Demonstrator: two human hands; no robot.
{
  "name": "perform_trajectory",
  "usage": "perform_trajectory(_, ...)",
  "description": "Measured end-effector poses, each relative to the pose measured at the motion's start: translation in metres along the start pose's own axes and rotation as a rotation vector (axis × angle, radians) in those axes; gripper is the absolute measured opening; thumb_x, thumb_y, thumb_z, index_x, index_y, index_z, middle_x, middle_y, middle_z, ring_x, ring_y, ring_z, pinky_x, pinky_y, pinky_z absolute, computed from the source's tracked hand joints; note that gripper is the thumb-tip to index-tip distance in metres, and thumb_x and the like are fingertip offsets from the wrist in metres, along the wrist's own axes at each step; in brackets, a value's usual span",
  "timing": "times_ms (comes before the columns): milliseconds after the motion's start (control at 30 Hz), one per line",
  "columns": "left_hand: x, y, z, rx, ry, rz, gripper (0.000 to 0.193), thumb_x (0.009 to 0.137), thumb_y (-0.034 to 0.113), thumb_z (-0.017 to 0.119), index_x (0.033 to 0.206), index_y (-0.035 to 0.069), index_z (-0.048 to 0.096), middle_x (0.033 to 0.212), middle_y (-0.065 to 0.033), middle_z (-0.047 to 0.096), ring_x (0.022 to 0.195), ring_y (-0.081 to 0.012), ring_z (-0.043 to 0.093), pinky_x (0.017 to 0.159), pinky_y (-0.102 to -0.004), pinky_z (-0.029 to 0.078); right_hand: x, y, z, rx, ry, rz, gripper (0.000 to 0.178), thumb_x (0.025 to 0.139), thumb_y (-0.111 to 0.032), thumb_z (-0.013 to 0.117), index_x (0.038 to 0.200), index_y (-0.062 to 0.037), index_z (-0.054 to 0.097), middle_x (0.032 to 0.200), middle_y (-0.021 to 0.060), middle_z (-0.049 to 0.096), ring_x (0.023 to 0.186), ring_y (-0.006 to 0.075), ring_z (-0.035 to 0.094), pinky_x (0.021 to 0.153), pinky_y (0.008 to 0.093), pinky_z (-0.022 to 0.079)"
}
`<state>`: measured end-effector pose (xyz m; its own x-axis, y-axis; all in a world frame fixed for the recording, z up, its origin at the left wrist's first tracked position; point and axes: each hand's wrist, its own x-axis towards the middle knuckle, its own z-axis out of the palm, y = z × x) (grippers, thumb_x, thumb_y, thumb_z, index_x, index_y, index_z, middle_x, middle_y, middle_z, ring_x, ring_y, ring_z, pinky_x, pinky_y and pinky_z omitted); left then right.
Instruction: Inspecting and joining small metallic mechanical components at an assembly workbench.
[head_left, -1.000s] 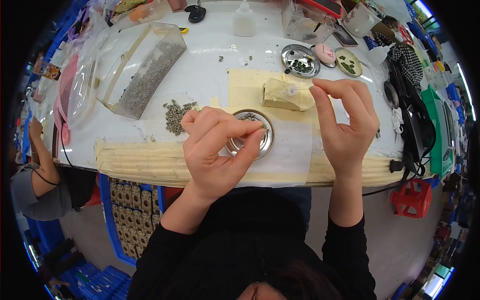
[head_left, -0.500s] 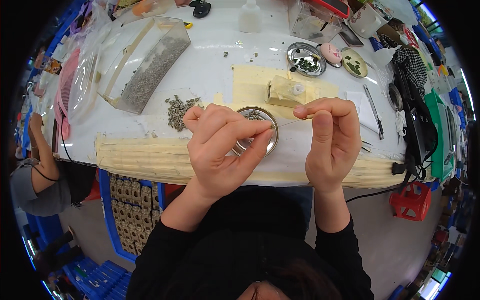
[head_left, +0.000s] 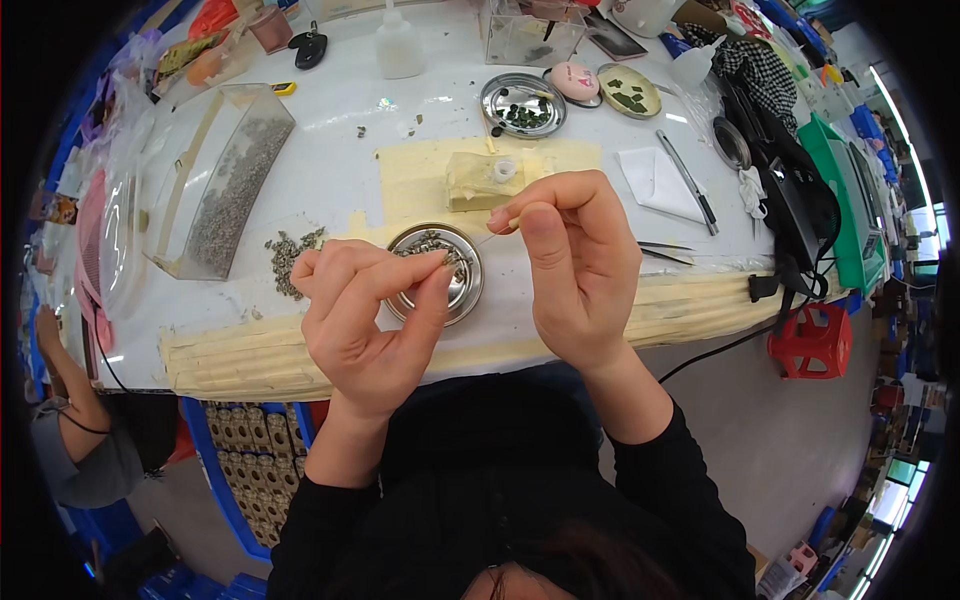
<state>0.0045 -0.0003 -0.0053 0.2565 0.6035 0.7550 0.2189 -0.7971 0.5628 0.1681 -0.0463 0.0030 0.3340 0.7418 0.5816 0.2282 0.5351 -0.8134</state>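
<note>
- Landmark: round metal dish (head_left: 474, 294) on the surface (head_left: 330, 170); loose grey bits (head_left: 430, 240) inside.
- Left hand (head_left: 362, 325): thumb and forefinger pinching a tiny piece (head_left: 447, 258) over the dish.
- Right hand (head_left: 588, 270): right of dish, fingertips apparently pinching a thin tool (head_left: 513, 225).
- Progress: one piece in hand; dish bits and heap (head_left: 285, 265) left of dish lie loose. Finished count cannot be judged.
- Writing: pink case (head_left: 573, 80) beyond dish carries a marking, too small to read.

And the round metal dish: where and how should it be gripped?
Best on the right rim of the round metal dish, approaching from the right, I'd judge: that curved edge shows uncovered, while the left hand hides part of its left. Keep it level; small grey pieces lie inside.
</note>
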Motion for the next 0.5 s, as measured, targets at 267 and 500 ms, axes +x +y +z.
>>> perform_trajectory(267, 0.0024, 0.0023, -0.003, 0.035, -0.023, 0.007, 0.019, 0.072, 0.004, 0.081, 0.088, 0.01, 0.074, 0.075, 0.003, 0.063, 0.071, -0.0125, 0.054, 0.076, -0.0303, 0.028, 0.0001, -0.0034, -0.0025, 0.059, 0.002, 0.033, 0.015, 0.102, -0.012, 0.057, 0.097, 0.002, 0.055, 0.087, 0.0064, 0.062, 0.08, 0.0116, 0.062, 0.076, 0.0245, 0.05)
perform_trajectory(500, 0.0028, 0.0016, -0.0035, 0.049, -0.037, 0.018, 0.018, 0.072, 0.004, 0.081, 0.087, 0.01, 0.074, 0.074, 0.0037, 0.062, 0.07, -0.0121, 0.054, 0.075, -0.0305, 0.027, -0.0003, -0.0018, 0.0, 0.033, -0.008, 0.01, 0.014, 0.101, -0.011, 0.058, 0.097, 0.0018, 0.055, 0.086, 0.0063, 0.063, 0.08, 0.0116, 0.062, 0.076, 0.0244, 0.049)
